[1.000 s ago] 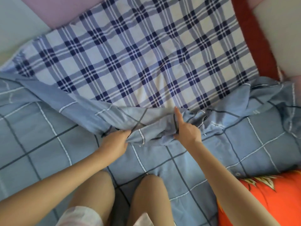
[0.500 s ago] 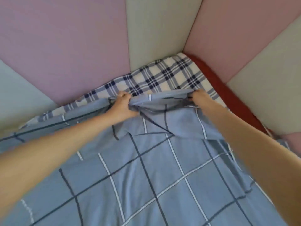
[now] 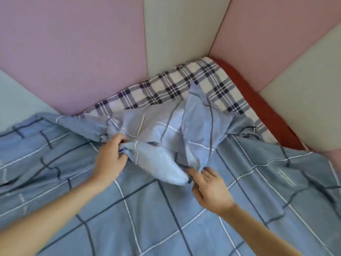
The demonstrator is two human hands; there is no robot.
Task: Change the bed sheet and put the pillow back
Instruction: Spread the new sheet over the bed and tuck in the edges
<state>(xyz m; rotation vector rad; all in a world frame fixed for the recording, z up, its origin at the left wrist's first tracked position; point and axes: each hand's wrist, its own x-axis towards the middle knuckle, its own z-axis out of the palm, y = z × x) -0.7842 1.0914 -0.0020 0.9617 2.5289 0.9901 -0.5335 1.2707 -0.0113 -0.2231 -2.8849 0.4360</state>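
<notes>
A blue sheet (image 3: 147, 209) with dark and white grid lines covers most of the bed. Its far edge is bunched and folded back on itself near the middle. Beyond it a white and navy plaid sheet (image 3: 184, 87) shows along the head of the bed. My left hand (image 3: 108, 159) grips a wad of the blue sheet's bunched edge. My right hand (image 3: 210, 189) pinches a fold of the same sheet that stands up in a peak above it. No pillow is in view.
Padded wall panels in pink (image 3: 73, 52), cream (image 3: 180, 30) and pale grey enclose the bed's far corner. A red mattress edge (image 3: 258, 108) runs along the right side beside the wall.
Both hands have drawn back from the head of the bed towards me, pulling the blue sheet's edge with them. The edge now stands up in a folded peak and more plaid shows.
</notes>
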